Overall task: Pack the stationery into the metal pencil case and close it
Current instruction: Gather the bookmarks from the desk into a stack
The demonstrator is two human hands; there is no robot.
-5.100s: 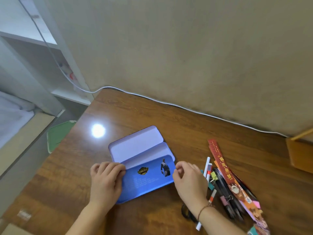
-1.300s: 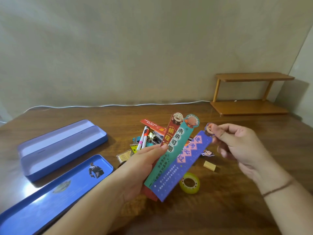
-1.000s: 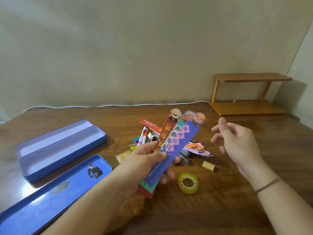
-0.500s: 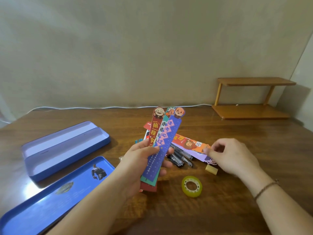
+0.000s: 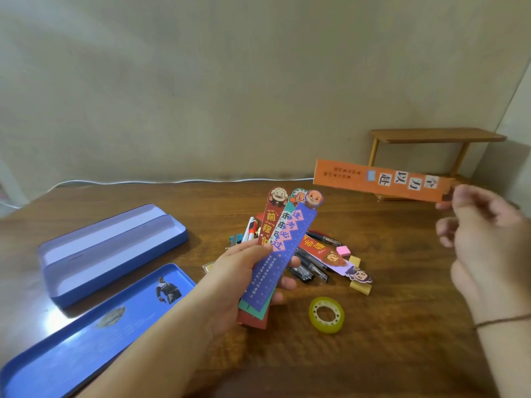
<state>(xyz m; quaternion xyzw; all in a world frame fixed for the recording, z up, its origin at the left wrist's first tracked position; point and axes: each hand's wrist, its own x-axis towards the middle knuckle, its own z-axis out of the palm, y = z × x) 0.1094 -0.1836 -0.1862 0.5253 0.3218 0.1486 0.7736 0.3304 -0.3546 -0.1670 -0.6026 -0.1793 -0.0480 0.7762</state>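
Your left hand (image 5: pixel 244 271) grips a fanned stack of three bookmarks (image 5: pixel 283 248), thumb across their front and fingers curled behind, so they stand tilted up above the bench (image 5: pixel 402 354) (the purple one lies on top, with a teal and a red one behind it). Your right hand (image 5: pixel 485 239) is raised at the right edge of the view and pinches one end of an orange bookmark (image 5: pixel 379 179), which sticks out roughly level to the left in the air, well apart from the stack; the hand is blurred, so the exact finger hold is hard to read.

Under and just behind the left hand lies the stationery pile (image 5: pixel 310 254) on the bench: dark pens, a white marker, more bookmarks and a pink eraser (image 5: pixel 342 250). A yellowish block (image 5: pixel 360 287) sits at the pile's right edge, and a roll of clear tape (image 5: pixel 326 313) lies flat near it, closer to you.

Further left, the metal pencil case (image 5: pixel 112 254) rests open on the bench, its lilac inside facing up with nothing visible in it. Its blue lid (image 5: pixel 94 331) lies separately beside it, nearer to you, printed side up. A white cable (image 5: pixel 172 180) runs along the wall at the back of the bench, and a small wooden shelf (image 5: pixel 436 139) stands in the far right corner.
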